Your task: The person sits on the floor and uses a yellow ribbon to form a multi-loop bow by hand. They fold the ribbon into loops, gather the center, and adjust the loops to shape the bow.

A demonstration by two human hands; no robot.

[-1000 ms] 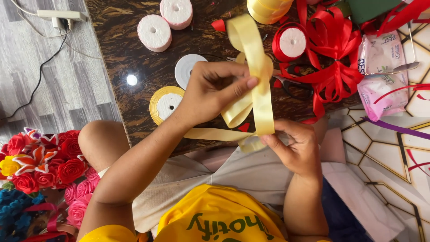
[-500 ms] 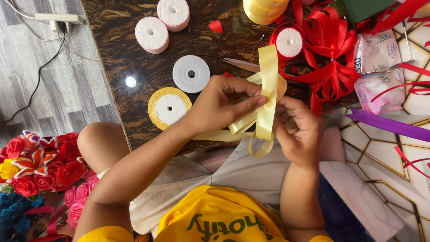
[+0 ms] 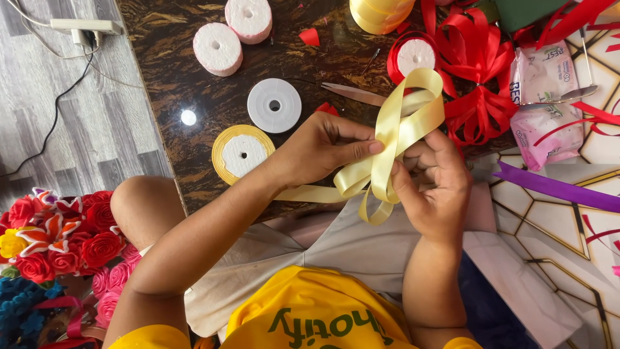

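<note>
Centrally, both hands' fingers clamped on pale yellow ribbon (image 3: 400,139), pink packet (image 3: 542,97) right.

Left hand (image 3: 323,152) and right hand (image 3: 436,187) pinched together

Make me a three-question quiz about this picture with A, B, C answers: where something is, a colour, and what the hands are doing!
1. Where is the flat white plastic spool?
A. on the dark marble table
B. on the lap
C. on the grey floor

2. What colour is the looped satin ribbon in the hands?
A. purple
B. pale yellow
C. blue

3. What is the left hand doing?
A. resting flat
B. holding scissors
C. pinching the ribbon

Answers: 1 A, it lies on the tabletop. 2 B, its loops are cream-yellow. 3 C, thumb and fingers press the crossing, with the right hand behind.
</note>
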